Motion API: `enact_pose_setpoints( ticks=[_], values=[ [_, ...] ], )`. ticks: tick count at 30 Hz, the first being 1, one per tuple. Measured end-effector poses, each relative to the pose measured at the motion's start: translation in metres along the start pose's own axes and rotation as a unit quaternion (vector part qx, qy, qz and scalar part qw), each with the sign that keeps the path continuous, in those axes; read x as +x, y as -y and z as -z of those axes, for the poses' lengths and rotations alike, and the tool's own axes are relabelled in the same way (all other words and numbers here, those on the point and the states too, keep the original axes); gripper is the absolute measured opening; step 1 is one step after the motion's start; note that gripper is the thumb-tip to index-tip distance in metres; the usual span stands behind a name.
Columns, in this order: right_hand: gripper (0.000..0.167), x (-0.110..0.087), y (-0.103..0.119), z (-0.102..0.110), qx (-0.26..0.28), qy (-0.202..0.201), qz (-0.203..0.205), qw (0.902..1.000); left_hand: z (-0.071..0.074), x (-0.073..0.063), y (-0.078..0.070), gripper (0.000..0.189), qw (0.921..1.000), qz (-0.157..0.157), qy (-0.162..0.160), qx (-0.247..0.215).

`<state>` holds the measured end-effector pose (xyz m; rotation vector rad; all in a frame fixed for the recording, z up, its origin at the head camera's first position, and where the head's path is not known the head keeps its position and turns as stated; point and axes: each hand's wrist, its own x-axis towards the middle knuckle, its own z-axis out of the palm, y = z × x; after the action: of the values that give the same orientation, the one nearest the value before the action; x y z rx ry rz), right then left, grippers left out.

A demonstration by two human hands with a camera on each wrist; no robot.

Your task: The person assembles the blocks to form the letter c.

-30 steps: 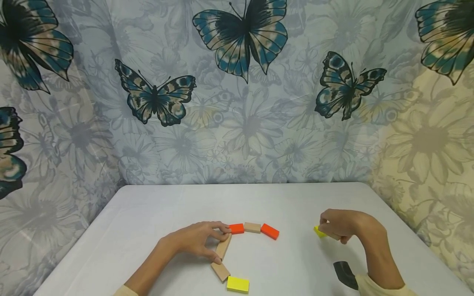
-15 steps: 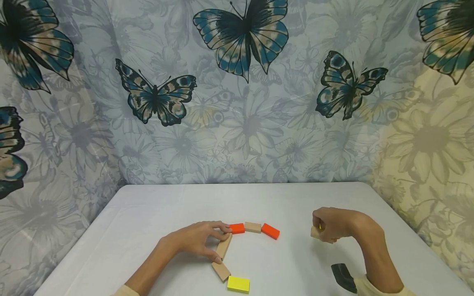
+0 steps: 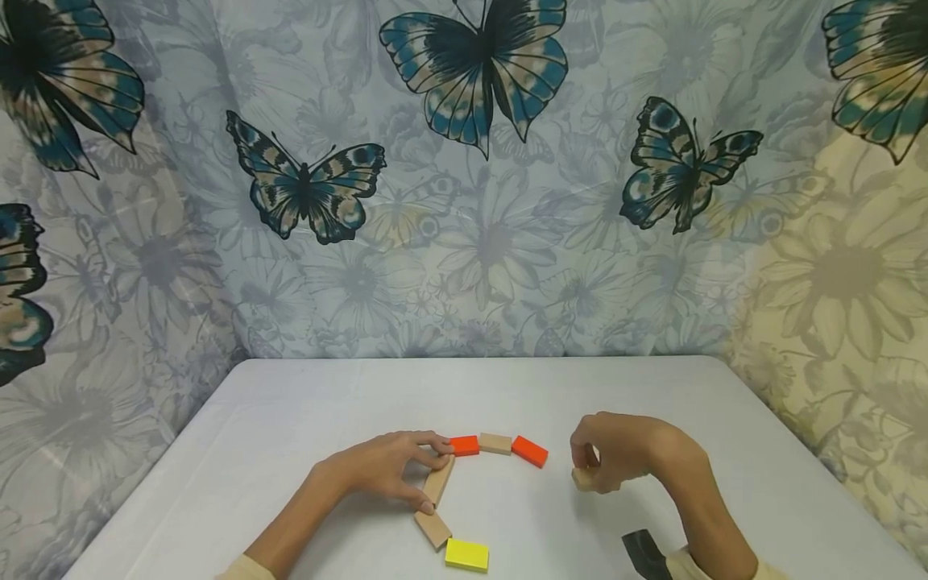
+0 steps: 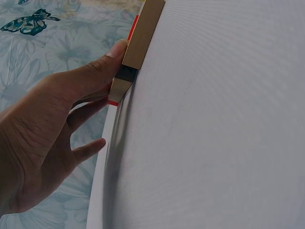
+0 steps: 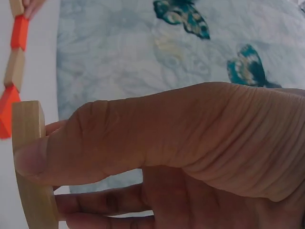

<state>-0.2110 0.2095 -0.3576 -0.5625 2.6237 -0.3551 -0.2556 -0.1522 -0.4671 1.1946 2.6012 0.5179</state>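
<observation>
My left hand point(image 3: 384, 466) spans a plain wooden block point(image 3: 439, 482) in a curved row, thumb at its near end and fingertips at its far end beside a red block point(image 3: 466, 445). In the left wrist view the thumb presses close to a wooden block point(image 4: 145, 36). To the right of the row, my right hand point(image 3: 619, 453) pinches another wooden block point(image 3: 582, 480) between thumb and fingers. The right wrist view shows this block point(image 5: 29, 121) standing lengthwise under the thumb, its lower end cut off by the frame.
The row continues with a wooden block point(image 3: 496, 443) and a second red block point(image 3: 530, 452). Nearer me lie a tilted wooden block point(image 3: 432, 530) and a yellow block point(image 3: 467, 555). All rest on a white table point(image 3: 326, 395), before butterfly-patterned cloth point(image 3: 493, 266).
My right hand has moved left toward the row, carrying the wooden block. The yellow patch that showed by its fingers is out of sight. My left hand has stayed in place.
</observation>
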Motion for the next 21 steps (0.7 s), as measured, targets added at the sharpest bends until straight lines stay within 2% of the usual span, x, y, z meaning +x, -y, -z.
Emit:
enact_pose_setpoints(
  ticks=[7,21],
  values=[
    [0.027,0.017,0.035,-0.019,-0.059,0.054,-0.041,0.9959,0.000,0.000,0.000,0.067,1.0000,-0.005,-0.001,0.001],
    [0.030,0.035,0.074,-0.049,-0.130,0.114,-0.024,0.9846,0.000,0.001,0.001,0.069,1.0000,0.007,-0.001,0.006]
  ],
)
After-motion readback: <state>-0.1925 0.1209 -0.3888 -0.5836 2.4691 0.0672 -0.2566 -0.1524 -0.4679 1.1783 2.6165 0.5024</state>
